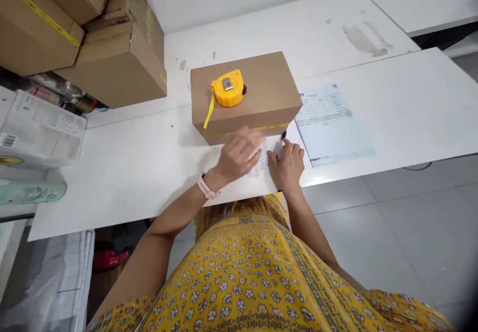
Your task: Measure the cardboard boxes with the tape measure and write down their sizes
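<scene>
A small white sheet with handwritten lines lies at the table's front edge, partly hidden under my hands. My left hand, with a pale pink watch on its wrist, is over the sheet's left side; its fingers are slightly blurred, thumb apart from them, and nothing shows in its grasp. At the sheet's right side my right hand rests with curled fingers around a pen, whose dark end sticks out beyond them. Just behind both hands sits a closed cardboard box, a yellow tape measure with a wrist strap on its top.
A pale blue printed document lies right of the box. Stacked cartons fill the back left of the white table. A white package and a mint-green bottle are at the left edge. Tiled floor shows at front right.
</scene>
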`<state>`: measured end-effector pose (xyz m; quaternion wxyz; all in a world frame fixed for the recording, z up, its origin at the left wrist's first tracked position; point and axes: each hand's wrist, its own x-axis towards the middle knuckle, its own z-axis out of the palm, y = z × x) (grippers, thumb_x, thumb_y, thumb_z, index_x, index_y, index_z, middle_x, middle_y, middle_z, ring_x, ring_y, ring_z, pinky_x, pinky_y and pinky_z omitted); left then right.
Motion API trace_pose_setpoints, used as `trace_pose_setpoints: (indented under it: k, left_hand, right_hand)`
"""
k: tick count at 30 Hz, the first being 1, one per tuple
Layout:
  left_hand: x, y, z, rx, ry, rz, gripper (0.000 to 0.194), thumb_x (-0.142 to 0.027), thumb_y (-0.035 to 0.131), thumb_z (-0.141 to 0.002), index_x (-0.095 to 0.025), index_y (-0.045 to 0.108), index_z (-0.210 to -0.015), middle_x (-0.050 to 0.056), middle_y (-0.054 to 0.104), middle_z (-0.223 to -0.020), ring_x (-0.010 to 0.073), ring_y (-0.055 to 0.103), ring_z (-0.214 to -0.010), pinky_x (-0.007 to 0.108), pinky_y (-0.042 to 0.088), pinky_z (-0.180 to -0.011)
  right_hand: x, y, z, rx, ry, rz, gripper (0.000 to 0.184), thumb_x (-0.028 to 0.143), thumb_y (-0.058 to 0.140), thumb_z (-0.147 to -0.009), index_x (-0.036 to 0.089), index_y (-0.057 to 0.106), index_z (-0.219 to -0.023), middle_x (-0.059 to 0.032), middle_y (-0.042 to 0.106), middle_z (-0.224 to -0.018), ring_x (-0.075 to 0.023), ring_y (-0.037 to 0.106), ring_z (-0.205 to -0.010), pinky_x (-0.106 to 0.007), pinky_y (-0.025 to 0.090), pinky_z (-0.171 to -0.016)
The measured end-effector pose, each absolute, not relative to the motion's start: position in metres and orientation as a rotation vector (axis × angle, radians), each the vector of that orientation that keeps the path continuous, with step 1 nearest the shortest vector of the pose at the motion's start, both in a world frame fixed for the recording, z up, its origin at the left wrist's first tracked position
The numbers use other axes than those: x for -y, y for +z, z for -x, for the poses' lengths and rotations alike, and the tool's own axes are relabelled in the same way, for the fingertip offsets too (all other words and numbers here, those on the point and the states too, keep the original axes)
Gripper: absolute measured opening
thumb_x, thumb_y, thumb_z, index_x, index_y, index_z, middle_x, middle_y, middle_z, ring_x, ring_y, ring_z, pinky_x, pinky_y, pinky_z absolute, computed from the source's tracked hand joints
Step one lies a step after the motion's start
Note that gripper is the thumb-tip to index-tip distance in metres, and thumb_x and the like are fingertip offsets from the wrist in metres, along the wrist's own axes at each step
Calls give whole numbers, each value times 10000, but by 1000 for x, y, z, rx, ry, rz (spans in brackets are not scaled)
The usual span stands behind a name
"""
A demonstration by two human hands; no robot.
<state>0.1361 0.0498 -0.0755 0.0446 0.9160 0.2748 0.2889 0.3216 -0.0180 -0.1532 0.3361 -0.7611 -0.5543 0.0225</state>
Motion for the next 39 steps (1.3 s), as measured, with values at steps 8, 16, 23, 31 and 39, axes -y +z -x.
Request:
trace_pose_setpoints:
  k: [8,16,23,31,39]
  left_hand:
    - [-23,-133,-127,-824,42,-2738,921,-647,541,-959,-90,214,-1615,204,226,-1693,325,183,-1589,598,21,-1278]
    - [11,-132,-94,-929,47,-2724,985,-654,483,-972,-185,-57,-1649,165,217,-1706,320,176,-1592,570,12,-1289]
    - [54,-134,-74,-1085,164,-2684,987,-710,418,-975,-187,-82,-1646,175,264,-1689,344,231,-1574,586,89,-1284]
    - [53,-140,-71,-1182,241,-2670,944,-758,326,-975,-214,-46,-1651,147,281,-1689,313,250,-1572,556,101,-1286]
    - [54,-133,-75,-1233,117,-2694,1112,-690,566,-916,-185,-104,-1645,146,239,-1702,320,218,-1580,546,51,-1295]
  right_hand:
    - [11,-142,-357,1435,258,2229,522,185,491,-824,112,604,-1329,-132,688,-865,-249,583,-737,-393,442,-689]
    - [66,-131,-372,1016,913,1646,432,310,555,-841,217,673,-1246,28,569,-683,-130,494,-554,-288,436,-545]
    - [57,-144,-376,718,1131,1180,259,342,679,-778,243,720,-1014,48,544,-641,-124,576,-643,-371,579,-860]
    - [27,-154,-377,800,1219,1044,256,349,658,-832,272,727,-1067,49,539,-685,-121,587,-696,-420,531,-1019]
    - [45,-158,-387,818,1346,887,266,333,760,-735,333,745,-1000,31,574,-763,-162,610,-795,-484,459,-1115]
